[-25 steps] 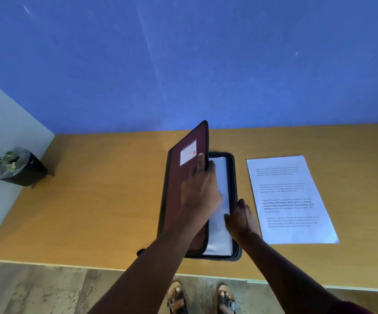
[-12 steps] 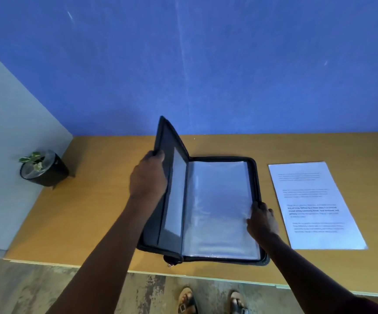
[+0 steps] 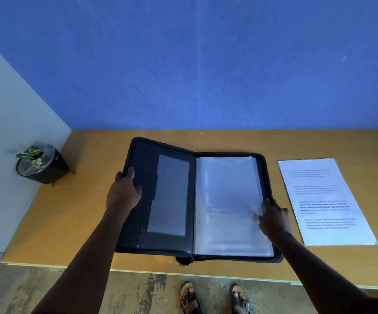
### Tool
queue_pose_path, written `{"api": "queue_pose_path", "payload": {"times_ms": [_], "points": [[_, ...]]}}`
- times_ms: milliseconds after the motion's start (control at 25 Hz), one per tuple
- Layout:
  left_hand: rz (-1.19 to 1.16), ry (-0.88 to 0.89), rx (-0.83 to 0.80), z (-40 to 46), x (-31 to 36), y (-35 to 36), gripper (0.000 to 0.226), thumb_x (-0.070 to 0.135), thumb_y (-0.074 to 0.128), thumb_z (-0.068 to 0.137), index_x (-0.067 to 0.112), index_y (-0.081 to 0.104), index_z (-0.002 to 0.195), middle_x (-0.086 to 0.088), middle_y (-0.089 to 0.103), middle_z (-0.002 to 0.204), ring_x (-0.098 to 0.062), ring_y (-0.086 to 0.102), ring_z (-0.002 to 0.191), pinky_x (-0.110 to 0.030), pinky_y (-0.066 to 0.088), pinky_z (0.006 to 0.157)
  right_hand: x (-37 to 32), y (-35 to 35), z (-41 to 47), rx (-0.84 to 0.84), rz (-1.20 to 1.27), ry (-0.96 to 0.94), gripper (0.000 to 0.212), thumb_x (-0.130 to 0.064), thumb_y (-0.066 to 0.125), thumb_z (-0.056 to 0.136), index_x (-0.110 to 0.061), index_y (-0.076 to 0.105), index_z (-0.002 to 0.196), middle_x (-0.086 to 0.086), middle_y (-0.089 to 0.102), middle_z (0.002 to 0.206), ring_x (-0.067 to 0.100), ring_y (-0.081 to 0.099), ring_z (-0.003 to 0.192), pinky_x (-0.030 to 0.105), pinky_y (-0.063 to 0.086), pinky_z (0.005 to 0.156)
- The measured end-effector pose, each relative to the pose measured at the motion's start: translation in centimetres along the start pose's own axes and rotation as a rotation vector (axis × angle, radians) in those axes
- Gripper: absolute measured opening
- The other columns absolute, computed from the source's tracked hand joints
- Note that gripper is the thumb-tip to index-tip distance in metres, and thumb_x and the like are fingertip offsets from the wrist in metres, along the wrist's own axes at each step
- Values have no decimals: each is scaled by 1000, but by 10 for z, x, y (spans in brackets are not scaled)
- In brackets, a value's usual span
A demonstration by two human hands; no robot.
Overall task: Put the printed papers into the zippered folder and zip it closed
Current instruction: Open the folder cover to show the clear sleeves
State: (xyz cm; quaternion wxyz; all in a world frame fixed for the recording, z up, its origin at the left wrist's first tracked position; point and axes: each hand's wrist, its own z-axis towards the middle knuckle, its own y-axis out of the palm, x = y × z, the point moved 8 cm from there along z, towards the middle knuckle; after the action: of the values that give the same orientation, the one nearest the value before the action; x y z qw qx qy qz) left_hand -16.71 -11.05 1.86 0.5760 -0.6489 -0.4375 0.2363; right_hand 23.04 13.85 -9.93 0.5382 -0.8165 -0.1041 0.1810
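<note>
The black zippered folder [image 3: 147, 150] lies spread wide on the wooden table, its cover almost flat to the left. Inside the cover is a grey clear pocket [image 3: 169, 196]; the right half holds clear plastic sleeves [image 3: 226, 205]. My left hand [image 3: 123, 191] grips the cover's outer left edge. My right hand [image 3: 274, 219] rests on the folder's right edge, fingers on the sleeves. The printed papers [image 3: 324, 200], white with several text paragraphs, lie flat on the table just right of the folder, untouched. A zipper pull [image 3: 182, 264] hangs at the spine's near end.
A small black pot with a green plant [image 3: 40, 165] stands at the table's [image 3: 92, 155] far left corner. A blue wall rises behind the table, a pale wall on the left. The table's near edge runs just below the folder, with my sandalled feet beneath.
My left hand has swung the cover from nearly upright down to the left, so the folder now lies open. My right hand stayed on the right edge. The papers have not moved.
</note>
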Motion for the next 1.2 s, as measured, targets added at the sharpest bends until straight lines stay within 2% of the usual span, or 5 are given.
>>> {"api": "queue_pose_path", "payload": {"times_ms": [280,440,600,1040,1200], "points": [[-86,-16,-247,30,-41,67,95,46,63,92,21,1,159,-19,14,161,-41,37,139,-49,43,106,4,4,7,11,-30,17,47,-37,68,86,-14,46,121,6,53,122,37,63,96,42,42,91],[-168,11,-261,30,-45,88,110,51,71,85,17,-5,159,-19,5,163,-38,22,147,-50,34,114,4,2,5,23,-52,39,51,-30,66,88,-12,42,129,6,51,129,39,61,100,40,40,86],[-177,43,-231,29,-46,100,105,46,69,88,12,-1,158,-18,-4,164,-31,-2,153,-49,23,120,3,0,3,19,-60,48,57,-27,66,89,-11,41,138,6,49,137,40,61,103,41,40,92],[-192,54,-171,33,-41,100,101,33,76,85,8,9,158,-15,-3,165,-28,-1,153,-50,27,119,-5,-9,-7,38,26,42,53,-25,70,87,-12,49,134,4,48,139,38,62,102,40,38,95],[-183,128,-148,34,-27,93,97,22,75,87,14,10,158,-8,-6,166,-25,-1,154,-48,29,119,-3,-21,-6,85,195,80,53,-18,67,87,-11,54,137,6,55,141,37,60,113,38,44,97]]}}
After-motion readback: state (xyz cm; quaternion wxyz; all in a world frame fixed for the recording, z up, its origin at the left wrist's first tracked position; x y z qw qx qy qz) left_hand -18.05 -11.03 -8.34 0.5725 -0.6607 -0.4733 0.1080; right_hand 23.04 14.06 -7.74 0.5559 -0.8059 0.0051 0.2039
